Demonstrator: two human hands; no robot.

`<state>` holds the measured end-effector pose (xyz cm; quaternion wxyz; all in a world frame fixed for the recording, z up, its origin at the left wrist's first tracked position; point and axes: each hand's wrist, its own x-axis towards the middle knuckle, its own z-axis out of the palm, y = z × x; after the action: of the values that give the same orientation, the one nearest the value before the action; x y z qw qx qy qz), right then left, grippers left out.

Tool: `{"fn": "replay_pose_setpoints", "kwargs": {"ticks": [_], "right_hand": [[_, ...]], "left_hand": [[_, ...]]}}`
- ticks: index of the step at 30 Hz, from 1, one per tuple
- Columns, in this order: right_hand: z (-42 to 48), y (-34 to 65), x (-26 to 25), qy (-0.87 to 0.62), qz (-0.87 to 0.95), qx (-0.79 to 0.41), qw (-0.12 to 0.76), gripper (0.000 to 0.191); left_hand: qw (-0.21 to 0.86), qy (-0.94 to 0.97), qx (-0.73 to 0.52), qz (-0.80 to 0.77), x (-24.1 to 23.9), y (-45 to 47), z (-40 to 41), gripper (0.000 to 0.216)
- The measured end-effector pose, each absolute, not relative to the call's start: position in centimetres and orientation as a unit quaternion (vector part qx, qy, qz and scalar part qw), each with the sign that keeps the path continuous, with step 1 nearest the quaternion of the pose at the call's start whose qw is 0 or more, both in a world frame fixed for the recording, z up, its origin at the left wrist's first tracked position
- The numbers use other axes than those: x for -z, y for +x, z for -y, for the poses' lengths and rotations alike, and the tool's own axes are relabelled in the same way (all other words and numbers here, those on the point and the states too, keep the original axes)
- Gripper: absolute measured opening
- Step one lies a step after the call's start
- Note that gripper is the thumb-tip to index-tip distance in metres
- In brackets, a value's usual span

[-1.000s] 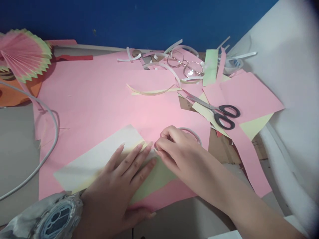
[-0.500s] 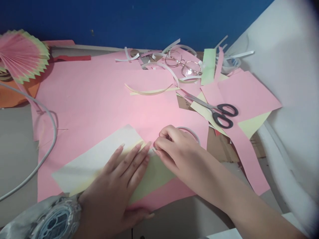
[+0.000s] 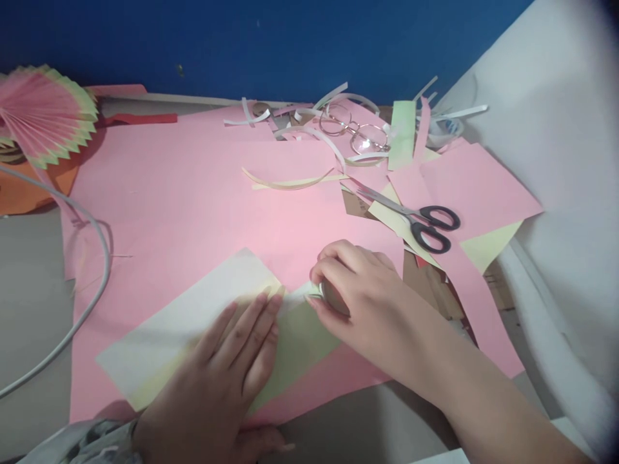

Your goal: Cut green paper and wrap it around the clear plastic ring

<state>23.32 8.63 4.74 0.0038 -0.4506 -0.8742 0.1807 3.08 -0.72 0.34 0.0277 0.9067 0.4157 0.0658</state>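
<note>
My left hand lies flat with fingers stretched out, pressing on a pale white and yellow sheet and a light green sheet. The fingertips touch the seam where the two overlap. Just to the right, my right hand pinches a narrow white strip between thumb and fingers. That strip runs from the sheets' edge up into the pinch, where it curls; the rest is hidden by the hand. Beneath everything spreads a large pink sheet.
Black-handled scissors lie at the right on paper offcuts. Behind them are eyeglasses, curled paper strips and a tape roll. A pleated pink fan and a white cable occupy the left. A blue wall bounds the back.
My right hand has moved slightly right, and more of the white strip now shows between the hands. My left hand has slid a little down and left, still flat.
</note>
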Motion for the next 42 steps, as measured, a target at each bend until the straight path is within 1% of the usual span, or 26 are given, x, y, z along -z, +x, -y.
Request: {"fn": "replay_pose_setpoints", "kwargs": {"ticks": [5,9,10,14,17,20,29,32,35,42], "right_hand": [[-8.8,23.6,-5.2,-0.435,0.884,-0.168,-0.015,0.006],[-8.4,23.2,-5.6,-0.408,0.9,-0.153,0.001,0.014],[-8.2,23.1,-5.6,-0.402,0.904,-0.144,0.004,0.014],[-7.9,23.1,-5.5,-0.383,0.917,-0.109,0.005,0.01],[-7.9,23.1,-5.3,-0.386,0.917,-0.094,-0.026,0.008],[-8.0,23.2,-5.3,-0.394,0.913,-0.086,-0.066,0.012],[-8.0,22.9,-5.6,-0.407,0.897,-0.153,-0.081,0.013],[-8.1,22.7,-5.5,-0.418,0.891,-0.158,-0.079,0.013],[-8.1,22.6,-5.4,-0.42,0.89,-0.162,-0.07,0.013],[-8.2,22.5,-5.0,-0.422,0.89,-0.163,-0.062,0.013]], "left_hand": [[0.031,0.904,-0.083,-0.418,-0.4,3.1,0.7,0.085],[0.055,0.901,-0.131,-0.409,-0.5,3.1,-0.2,0.074],[0.058,0.905,-0.129,-0.401,-0.5,3.1,-0.4,0.073],[0.065,0.916,-0.066,-0.39,-0.6,3.2,-1.0,0.08],[0.063,0.914,-0.051,-0.397,-0.7,3.1,-0.8,0.08],[0.055,0.912,-0.051,-0.403,-0.8,3.0,-0.3,0.08],[0.037,0.908,-0.056,-0.414,-0.7,3.0,0.7,0.08],[0.037,0.911,-0.073,-0.404,-0.6,2.9,0.4,0.076],[0.054,0.907,-0.101,-0.406,-0.4,2.9,0.0,0.079],[0.062,0.912,-0.065,-0.4,-0.4,3.2,-0.7,0.083]]}}
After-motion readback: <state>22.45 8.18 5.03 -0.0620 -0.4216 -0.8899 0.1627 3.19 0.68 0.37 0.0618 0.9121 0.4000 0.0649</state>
